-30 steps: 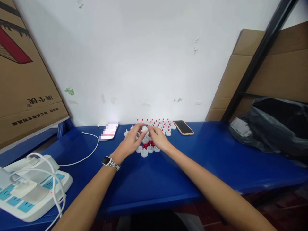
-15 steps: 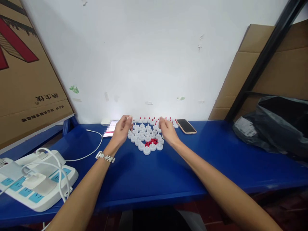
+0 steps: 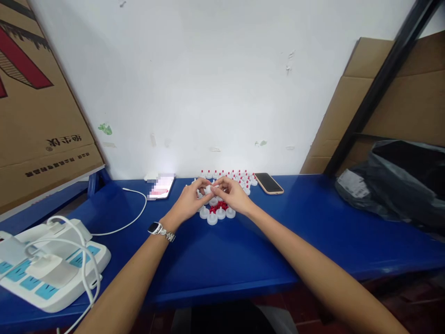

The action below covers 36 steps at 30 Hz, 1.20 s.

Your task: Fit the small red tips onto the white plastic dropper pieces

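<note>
A: Surroundings?
B: Blue table (image 3: 215, 260). Near left: power strip (image 3: 66, 297), white cable (image 3: 134, 220) trailing beyond it. Far left, a lit phone (image 3: 163, 185), screen partly blurred; far right, a dark-screened phone (image 3: 269, 183). Right end: black bag (image 3: 368, 199).
A: Anything in the way?
B: The hands hide part of the loose white caps (image 3: 212, 219) and red tips (image 3: 218, 208). Red-tipped caps (image 3: 246, 190) stand by the wall.
A: Hand pose?
B: Left hand (image 3: 189, 200) and right hand (image 3: 235, 197) meet mid-table, above the loose caps. Left pinches one white cap (image 3: 208, 189); right fingertips touch its right side, but cannot tell what they grip.
A: Writing?
B: Cardboard box (image 3: 38, 111), left: Chinese characters, inverted. Bag label (image 3: 352, 183): print too small.
</note>
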{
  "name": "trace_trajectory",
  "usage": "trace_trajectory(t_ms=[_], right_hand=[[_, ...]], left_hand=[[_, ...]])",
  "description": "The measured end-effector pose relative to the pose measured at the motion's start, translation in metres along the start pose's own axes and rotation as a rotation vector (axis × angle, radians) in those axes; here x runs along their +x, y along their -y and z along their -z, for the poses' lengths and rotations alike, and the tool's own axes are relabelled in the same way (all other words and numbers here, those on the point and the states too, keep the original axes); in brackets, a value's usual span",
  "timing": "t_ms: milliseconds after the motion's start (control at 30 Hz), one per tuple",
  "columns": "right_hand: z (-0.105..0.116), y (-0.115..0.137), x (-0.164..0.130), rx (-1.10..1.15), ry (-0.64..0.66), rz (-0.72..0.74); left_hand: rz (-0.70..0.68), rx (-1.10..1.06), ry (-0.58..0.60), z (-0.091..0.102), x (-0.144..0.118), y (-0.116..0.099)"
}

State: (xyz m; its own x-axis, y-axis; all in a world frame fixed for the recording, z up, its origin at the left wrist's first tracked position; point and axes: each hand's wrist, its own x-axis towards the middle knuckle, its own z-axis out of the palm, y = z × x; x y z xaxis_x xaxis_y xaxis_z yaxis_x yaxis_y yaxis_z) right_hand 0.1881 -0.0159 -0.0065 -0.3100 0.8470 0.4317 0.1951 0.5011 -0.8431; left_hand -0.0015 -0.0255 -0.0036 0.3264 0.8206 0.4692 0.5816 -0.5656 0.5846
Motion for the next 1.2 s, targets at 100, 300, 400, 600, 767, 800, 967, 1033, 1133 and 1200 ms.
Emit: trace_trajectory(t_ms=[100,300,400,600,767,800,967,1033,1133,1200], right_hand=[[0.003,-0.003,0.010,0.081,-0.044,0.011],[0.030,-0.013,0.050,-0.390,-0.171,0.004],[0.033,-0.021,0.071,-0.730,-0.062,-0.021],[0.017,-0.025,0.091,-1.147,0.216,-0.004],[0.013,-0.021,0.094,-1.159,0.237,-0.034],[0.013,-0.021,0.094,-1.161,0.234,-0.043],[0.009,-0.025,0.095,-1.122,0.248,-0.058],[0.005,-0.029,0.096,-1.087,0.263,-0.065],[0.002,-0.035,0.098,-1.044,0.267,-0.082],[0.003,-0.038,0.102,-1.026,0.254,-0.094]], left_hand=[[0.005,0.017,-0.026,-0.003,0.001,-0.001],[0.001,0.077,-0.043,-0.006,0.001,0.002],[-0.001,0.094,-0.025,-0.007,0.000,0.005],[-0.010,0.136,0.006,-0.007,0.000,0.008],[-0.018,0.174,0.007,-0.005,0.001,0.004],[-0.020,0.181,0.007,-0.005,0.001,0.003],[-0.035,0.196,0.009,-0.005,0.001,0.003],[-0.037,0.202,0.008,-0.005,0.001,0.005],[-0.029,0.219,0.007,-0.005,0.001,0.007],[-0.022,0.235,0.002,-0.004,0.002,0.008]])
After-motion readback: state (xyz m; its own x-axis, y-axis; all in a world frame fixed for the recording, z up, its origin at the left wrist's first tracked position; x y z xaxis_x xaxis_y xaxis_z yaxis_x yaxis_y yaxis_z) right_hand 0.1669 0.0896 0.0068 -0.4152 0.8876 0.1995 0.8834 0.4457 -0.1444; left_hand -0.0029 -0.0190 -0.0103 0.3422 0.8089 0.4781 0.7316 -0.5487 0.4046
